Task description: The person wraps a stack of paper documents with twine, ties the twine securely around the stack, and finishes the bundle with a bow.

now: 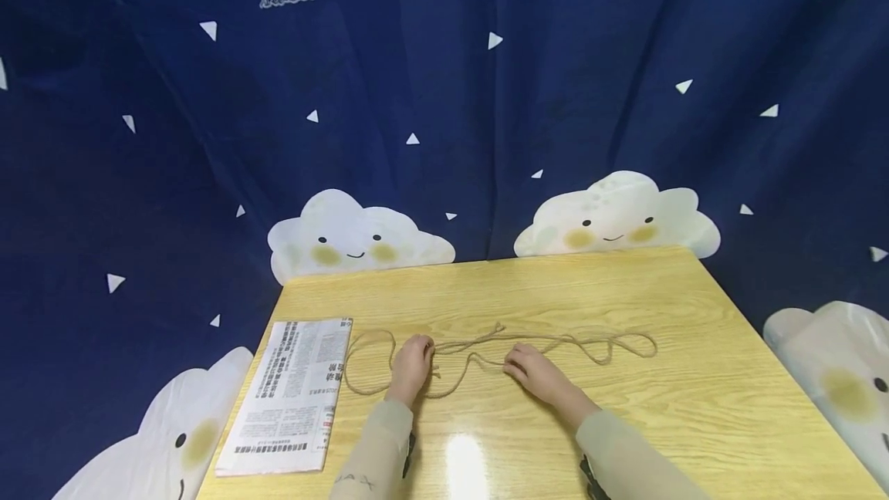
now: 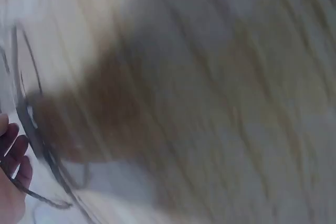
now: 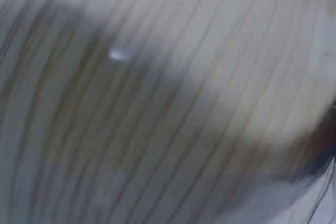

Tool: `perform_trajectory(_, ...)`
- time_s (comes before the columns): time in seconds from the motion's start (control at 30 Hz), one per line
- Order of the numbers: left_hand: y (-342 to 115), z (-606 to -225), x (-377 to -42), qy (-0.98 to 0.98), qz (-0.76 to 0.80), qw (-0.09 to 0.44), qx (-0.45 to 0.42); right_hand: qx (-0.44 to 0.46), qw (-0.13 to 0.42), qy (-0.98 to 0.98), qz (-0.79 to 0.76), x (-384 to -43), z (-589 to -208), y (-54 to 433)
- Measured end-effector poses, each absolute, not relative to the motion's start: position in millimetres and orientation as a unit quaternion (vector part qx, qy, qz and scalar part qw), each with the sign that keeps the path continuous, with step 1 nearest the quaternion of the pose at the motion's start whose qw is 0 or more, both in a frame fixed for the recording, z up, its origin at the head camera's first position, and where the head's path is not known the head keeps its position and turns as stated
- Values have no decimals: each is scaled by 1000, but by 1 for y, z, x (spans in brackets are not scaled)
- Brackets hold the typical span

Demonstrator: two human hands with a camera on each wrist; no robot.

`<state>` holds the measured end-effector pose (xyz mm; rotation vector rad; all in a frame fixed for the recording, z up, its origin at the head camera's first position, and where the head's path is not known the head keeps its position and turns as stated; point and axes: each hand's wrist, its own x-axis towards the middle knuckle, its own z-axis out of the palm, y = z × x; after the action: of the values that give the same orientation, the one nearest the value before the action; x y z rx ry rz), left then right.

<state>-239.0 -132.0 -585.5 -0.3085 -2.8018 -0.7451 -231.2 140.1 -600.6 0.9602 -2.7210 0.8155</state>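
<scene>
A thin brown rope (image 1: pixel 528 336) lies across the wooden table in loose loops and bends, with frayed ends near the middle. My left hand (image 1: pixel 413 365) holds the rope left of centre; in the left wrist view its curled fingers (image 2: pixel 20 153) have a strand (image 2: pixel 44 199) passing through them, with more strands alongside. To the right, my right hand (image 1: pixel 535 373) pinches a wavy section of rope at its fingertips, close over the table. The right wrist view shows mostly table, with only a dark sliver of the hand at the right edge.
A folded newspaper (image 1: pixel 288 400) lies on the left side of the table (image 1: pixel 694 407), beside the rope's left loop. Behind the table hangs a dark blue curtain (image 1: pixel 444 83) with clouds and white triangles. A bright reflection shows near the front.
</scene>
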Motion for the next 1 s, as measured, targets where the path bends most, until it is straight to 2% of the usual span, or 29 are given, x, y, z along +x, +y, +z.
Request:
perform_trajectory(0.23, -163, -577, -244, -946, -298, 125, -15, 174, 106, -940, 273, -233, -604, 209)
perform_trajectory(0.57, -194, -576, -243, -948, -291, 125, 34, -22, 107, -959, 262, -219, -597, 312)
perform_trajectory(0.77, -198, -578, -241, -951, -283, 117, 40, -138, 118, -951, 249, -205, -595, 341)
perform_trajectory(0.9, -200, -581, -240, -953, -275, 123, 32, -162, 123, -950, 237, -200, -593, 349)
perform_trajectory(1.0, -198, -584, -240, -953, -259, 156, 8, -160, 98, -957, 222, -200, -589, 348)
